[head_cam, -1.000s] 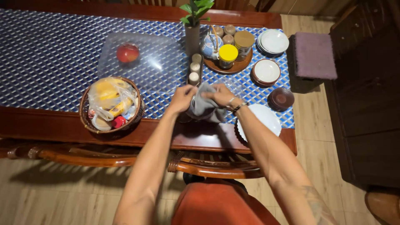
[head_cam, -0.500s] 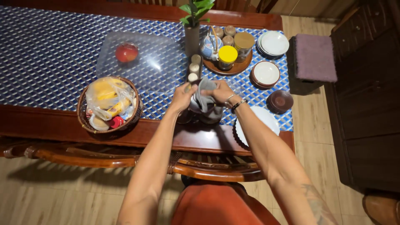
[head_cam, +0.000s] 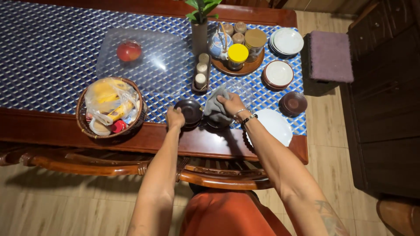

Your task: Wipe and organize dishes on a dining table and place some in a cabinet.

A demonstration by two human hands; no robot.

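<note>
The left hand (head_cam: 175, 118) gripped a dark saucer (head_cam: 189, 111); the right hand (head_cam: 230, 105) clutched a grey cloth (head_cam: 213, 106), with a basket (head_cam: 83, 120) and white plate (head_cam: 273, 124) flanking them on the counter (head_cam: 65, 131).

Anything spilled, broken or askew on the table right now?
Nothing stands out. The dark saucer sits flat by the left hand, the right hand presses a grey cloth onto the table, and the plate stacks look tidy. No spill or breakage shows.
</note>
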